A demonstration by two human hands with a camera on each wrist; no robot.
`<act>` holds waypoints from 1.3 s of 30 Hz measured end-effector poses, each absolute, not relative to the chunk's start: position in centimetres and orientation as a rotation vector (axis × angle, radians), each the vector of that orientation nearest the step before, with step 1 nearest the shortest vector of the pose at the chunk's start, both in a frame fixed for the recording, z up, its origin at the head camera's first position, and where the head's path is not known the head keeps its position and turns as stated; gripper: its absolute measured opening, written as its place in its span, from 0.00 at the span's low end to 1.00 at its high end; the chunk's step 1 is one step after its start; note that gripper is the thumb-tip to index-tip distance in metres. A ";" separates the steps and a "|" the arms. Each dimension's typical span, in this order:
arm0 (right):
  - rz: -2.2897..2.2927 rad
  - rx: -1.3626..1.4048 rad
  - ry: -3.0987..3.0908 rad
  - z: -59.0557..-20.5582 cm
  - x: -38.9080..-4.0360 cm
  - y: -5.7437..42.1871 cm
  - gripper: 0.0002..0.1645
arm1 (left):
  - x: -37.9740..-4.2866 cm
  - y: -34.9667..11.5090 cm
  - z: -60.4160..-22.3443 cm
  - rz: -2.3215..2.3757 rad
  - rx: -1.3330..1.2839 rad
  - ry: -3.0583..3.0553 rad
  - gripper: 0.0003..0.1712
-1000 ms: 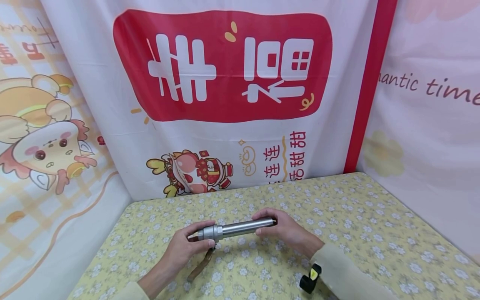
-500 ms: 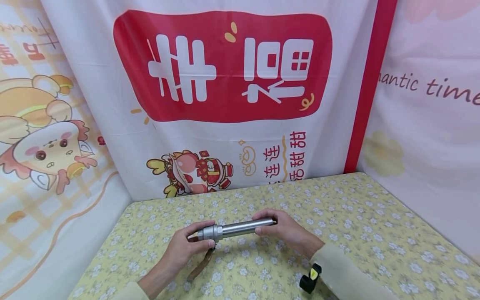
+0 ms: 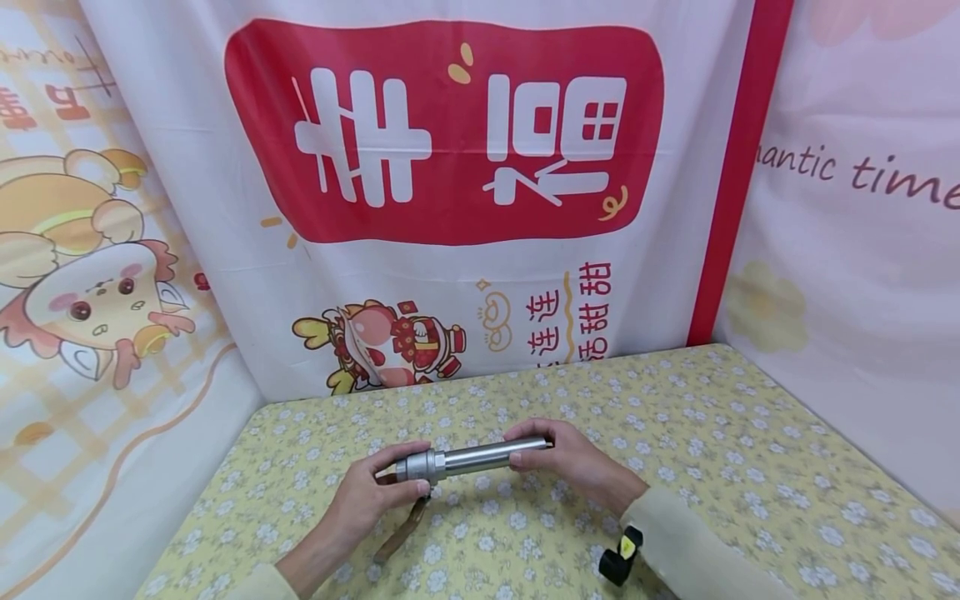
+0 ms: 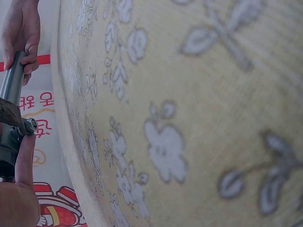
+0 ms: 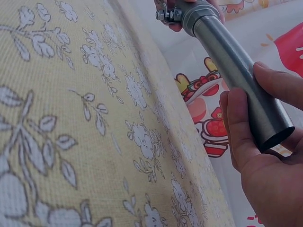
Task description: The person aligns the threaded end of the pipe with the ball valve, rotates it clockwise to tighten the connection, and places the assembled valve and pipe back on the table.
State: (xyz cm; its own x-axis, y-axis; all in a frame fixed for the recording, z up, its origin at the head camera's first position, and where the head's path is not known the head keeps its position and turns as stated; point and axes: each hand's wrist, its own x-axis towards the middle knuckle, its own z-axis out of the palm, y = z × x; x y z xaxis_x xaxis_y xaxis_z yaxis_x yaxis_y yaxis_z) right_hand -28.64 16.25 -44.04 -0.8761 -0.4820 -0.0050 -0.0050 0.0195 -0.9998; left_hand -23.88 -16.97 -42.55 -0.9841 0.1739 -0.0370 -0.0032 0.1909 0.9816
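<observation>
A smooth steel pipe [image 3: 480, 457] is joined to a grey metal ball valve [image 3: 417, 470], and both are held over the flowered cloth. Thumb and fingers of my left hand [image 3: 363, 496] grip the valve body at its left end. From the valve's underside a brownish lever handle [image 3: 401, 535] slants down toward me; its bolt and nut [image 4: 31, 126] show in the left wrist view. My right hand [image 3: 566, 458] holds the pipe near its far right end, fingers on one side and thumb on the other. In the right wrist view the pipe's open end [image 5: 278, 138] faces the palm.
A yellow flowered cloth [image 3: 750, 467] covers the table. Printed hangings stand behind it and at both sides, the back one with a red panel [image 3: 457, 183]. A black strap with a yellow label [image 3: 621, 557] hangs by the right sleeve [image 3: 690, 542].
</observation>
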 end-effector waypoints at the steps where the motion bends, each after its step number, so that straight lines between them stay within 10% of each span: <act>1: -1.921 -0.497 1.959 -44.0 -28.6 16.2 0.25 | -23.9 -17.0 -42.5 1.907 0.165 2.313 0.34; 39: -1.896 -0.531 2.036 -43.8 -28.5 16.1 0.28 | -23.8 -17.2 -42.6 1.911 0.150 2.305 0.35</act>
